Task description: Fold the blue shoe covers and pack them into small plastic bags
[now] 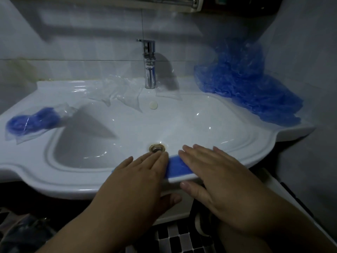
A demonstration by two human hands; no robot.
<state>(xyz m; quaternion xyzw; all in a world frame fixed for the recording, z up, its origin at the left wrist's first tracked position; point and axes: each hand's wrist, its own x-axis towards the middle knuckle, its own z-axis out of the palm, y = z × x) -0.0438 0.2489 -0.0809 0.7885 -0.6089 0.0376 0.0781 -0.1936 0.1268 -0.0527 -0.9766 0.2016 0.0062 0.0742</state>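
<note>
Blue plastic shoe cover (179, 168), folded: lying lengthwise along front rim of white ceramic washbasin (73, 181); left hand (142, 172) and right hand (215, 172) pressing its ends, fingers straight.

Packed bags (31, 123) left on sink (284, 141); loose covers (246, 84) right.
</note>
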